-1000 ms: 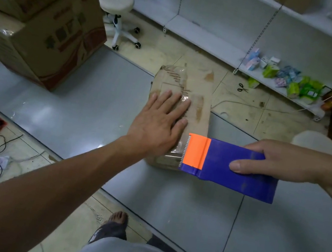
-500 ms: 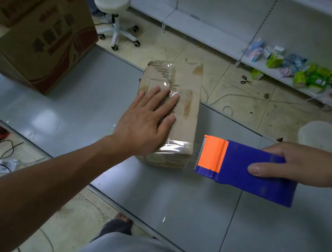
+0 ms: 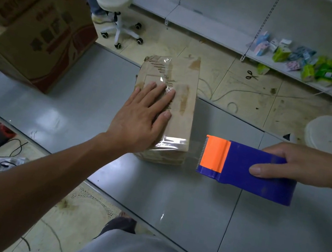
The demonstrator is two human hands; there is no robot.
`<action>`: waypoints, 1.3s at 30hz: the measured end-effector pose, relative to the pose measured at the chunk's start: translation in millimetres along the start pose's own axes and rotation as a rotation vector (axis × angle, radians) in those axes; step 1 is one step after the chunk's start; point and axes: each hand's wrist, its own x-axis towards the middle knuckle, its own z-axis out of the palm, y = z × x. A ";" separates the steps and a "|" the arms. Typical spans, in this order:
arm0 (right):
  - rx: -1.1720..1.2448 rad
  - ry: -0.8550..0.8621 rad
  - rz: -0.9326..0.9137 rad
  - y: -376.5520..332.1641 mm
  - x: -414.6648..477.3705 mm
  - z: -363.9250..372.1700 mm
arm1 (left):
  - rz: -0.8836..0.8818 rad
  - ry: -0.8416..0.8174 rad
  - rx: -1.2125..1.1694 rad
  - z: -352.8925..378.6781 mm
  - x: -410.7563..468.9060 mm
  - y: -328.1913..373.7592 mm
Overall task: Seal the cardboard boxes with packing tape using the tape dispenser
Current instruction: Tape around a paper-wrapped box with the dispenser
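Cardboard box (image 3: 182, 108) lay at the far edge of the bench (image 3: 62, 114) under the left hand (image 3: 139, 119), fingers straight and apart; the right hand (image 3: 309, 165) clamped the tape dispenser (image 3: 241, 172) just beside it.

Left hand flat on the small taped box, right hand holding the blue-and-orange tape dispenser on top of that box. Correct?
Not on top: the head view shows the right hand holding the tape dispenser off the box, to its right. The left hand does lie flat on the box.

dim, bluish light; soft glare on grey table (image 3: 69, 117); edges warped.
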 end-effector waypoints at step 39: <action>-0.385 1.057 0.346 18.5 81.1 186.8 | 0.221 -0.100 -0.109 -13.4 4.9 -15.3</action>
